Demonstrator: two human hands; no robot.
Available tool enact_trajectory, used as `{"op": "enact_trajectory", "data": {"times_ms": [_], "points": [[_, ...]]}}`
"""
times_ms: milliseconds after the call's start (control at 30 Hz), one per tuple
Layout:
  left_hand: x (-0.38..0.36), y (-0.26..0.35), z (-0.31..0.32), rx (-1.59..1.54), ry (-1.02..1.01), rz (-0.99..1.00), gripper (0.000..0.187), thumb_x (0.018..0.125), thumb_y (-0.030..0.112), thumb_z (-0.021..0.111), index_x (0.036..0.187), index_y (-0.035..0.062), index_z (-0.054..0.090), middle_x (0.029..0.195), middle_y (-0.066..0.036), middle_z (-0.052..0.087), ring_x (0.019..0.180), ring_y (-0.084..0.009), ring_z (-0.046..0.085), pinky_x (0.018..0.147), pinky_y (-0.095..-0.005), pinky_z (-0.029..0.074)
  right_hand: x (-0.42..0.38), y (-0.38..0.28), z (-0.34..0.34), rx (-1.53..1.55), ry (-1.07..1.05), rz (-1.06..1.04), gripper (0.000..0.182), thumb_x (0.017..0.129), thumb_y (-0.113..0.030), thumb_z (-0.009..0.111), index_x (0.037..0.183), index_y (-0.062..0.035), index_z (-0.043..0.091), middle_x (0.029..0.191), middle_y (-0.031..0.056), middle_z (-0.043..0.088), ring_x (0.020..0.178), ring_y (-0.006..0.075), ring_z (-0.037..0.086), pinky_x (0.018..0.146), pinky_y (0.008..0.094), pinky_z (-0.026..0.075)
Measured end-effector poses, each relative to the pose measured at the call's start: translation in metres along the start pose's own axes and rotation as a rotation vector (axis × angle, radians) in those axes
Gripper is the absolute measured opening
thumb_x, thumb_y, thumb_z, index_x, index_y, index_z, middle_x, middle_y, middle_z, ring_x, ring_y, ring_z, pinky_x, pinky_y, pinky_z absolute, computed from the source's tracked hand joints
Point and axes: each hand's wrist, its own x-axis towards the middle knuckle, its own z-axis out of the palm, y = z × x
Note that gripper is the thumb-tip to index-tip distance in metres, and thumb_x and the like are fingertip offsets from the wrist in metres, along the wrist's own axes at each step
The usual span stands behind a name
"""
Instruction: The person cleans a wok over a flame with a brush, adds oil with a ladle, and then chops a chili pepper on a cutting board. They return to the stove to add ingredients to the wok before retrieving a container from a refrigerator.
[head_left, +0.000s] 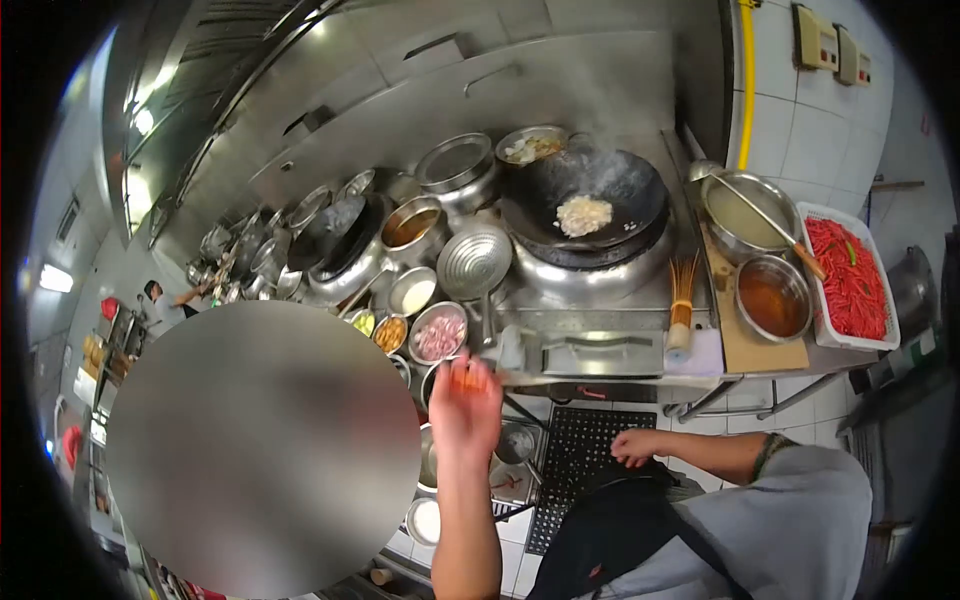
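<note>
My left hand (466, 405) is raised at the centre, its fingers curled together beside a bowl of pink sliced meat (438, 332). Orange-red shows at the fingertips, but what they hold is not clear. Lower right, my right hand (633, 447) hangs in front of my black apron with its fingers curled in and nothing visible in them. A black wok (640, 200) holds a pale, steaming clump of food (583, 215). Small bowls of orange pieces (390, 334) and green pieces (364, 322) stand left of the meat. A perforated ladle (474, 262) lies near the wok.
A blurred round area covers the lower left; another person (160, 308) stands far left. On the right are a pot with a ladle (748, 215), a pot of reddish liquid (773, 298), a basket of red peppers (848, 280) and a bamboo brush (680, 320). Below lies a black mat (580, 440).
</note>
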Motion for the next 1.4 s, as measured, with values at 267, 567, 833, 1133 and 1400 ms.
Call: {"op": "enact_trajectory", "data": {"times_ms": [267, 567, 833, 1133, 1400], "points": [[0.275, -0.078, 0.158, 0.369, 0.174, -0.192, 0.064, 0.103, 0.038, 0.035, 0.145, -0.0056, 0.016, 0.149, -0.026, 0.021, 0.139, -0.0389, 0.022, 0.117, -0.0549, 0.014, -0.026, 0.097, -0.09, 0.231, 0.229, 0.058, 0.03, 0.094, -0.03, 0.061, 0.106, -0.0028, 0.063, 0.095, 0.01, 0.067, 0.073, 0.0189, 0.065, 0.059, 0.0335, 0.056], [0.342, -0.101, 0.186, 0.465, 0.105, 0.079, 0.043, 0.105, 0.018, 0.031, 0.133, -0.0139, 0.036, 0.132, -0.03, 0.05, 0.124, -0.0391, 0.052, 0.103, -0.0471, 0.048, -0.02, 0.1, -0.096, 0.245, 0.204, 0.077, 0.028, 0.092, -0.029, 0.061, 0.109, -0.0058, 0.064, 0.093, 0.0062, 0.068, 0.077, 0.0163, 0.064, 0.057, 0.0307, 0.05], [0.256, -0.09, 0.116, 0.344, -0.05, 0.095, 0.041, 0.1, 0.045, 0.047, 0.083, 0.0095, 0.057, 0.064, -0.002, 0.053, 0.055, -0.0142, 0.05, 0.05, -0.0281, 0.041, 0.038, 0.031, -0.093, 0.275, 0.009, 0.127, 0.03, 0.095, -0.025, 0.056, 0.119, -0.007, 0.054, 0.096, 0.012, 0.065, 0.075, 0.0236, 0.067, 0.056, 0.0311, 0.053], [-0.121, -0.113, -0.069, 0.513, 0.599, 0.53, 0.032, 0.1, 0.017, 0.044, 0.129, 0.0026, 0.047, 0.085, -0.009, 0.066, 0.057, -0.0128, 0.062, 0.05, -0.0255, 0.05, 0.154, -0.01, 0.005, -0.254, -0.452, 0.313, 0.02, 0.092, -0.017, 0.054, 0.109, -0.006, 0.053, 0.081, 0.0079, 0.06, 0.06, 0.0209, 0.059, 0.051, 0.0345, 0.051], [-0.394, -0.247, -0.074, 0.264, 1.236, 1.139, 0.028, 0.098, 0.01, 0.048, 0.124, 0.0018, 0.048, 0.108, -0.011, 0.068, 0.051, -0.01, 0.06, 0.047, -0.0219, 0.049, 0.13, 0.006, 0.124, -0.792, -0.697, 0.274, 0.012, 0.092, -0.016, 0.054, 0.101, -0.008, 0.052, 0.073, 0.0077, 0.056, 0.055, 0.0217, 0.057, 0.046, 0.036, 0.05]]}}
